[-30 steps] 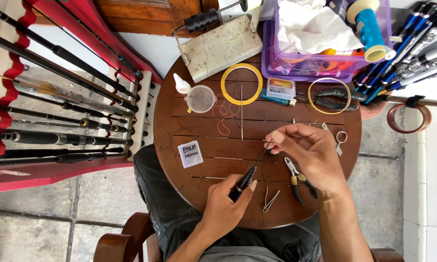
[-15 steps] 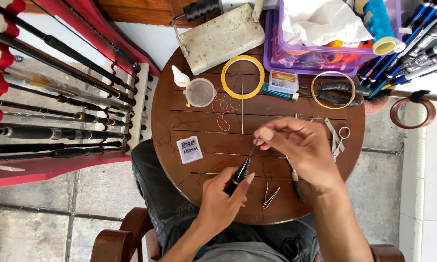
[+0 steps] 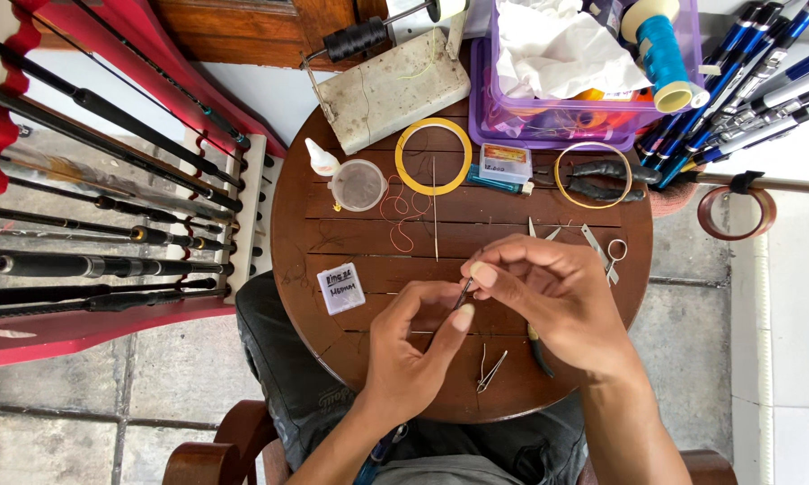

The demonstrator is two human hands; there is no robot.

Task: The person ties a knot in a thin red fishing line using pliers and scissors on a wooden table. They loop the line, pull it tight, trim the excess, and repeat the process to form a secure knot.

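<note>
Left hand (image 3: 413,346) and right hand (image 3: 557,292): I see both grips pinched on one thin rod (image 3: 464,293); tweezers (image 3: 491,369) at 6 o'clock on surface (image 3: 332,341).

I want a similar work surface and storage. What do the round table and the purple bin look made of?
Round table: apparently dark-stained wood; plank seams and grain show. Purple bin: likely translucent plastic; its contents show through the glossy wall.

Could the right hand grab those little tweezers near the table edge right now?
Probably yes, but not this instant. The tweezers lie bare on the round table, just below both hands, nothing covering them. But the right hand is pinching a thin dark rod with the left hand, so it must let go first.
</note>
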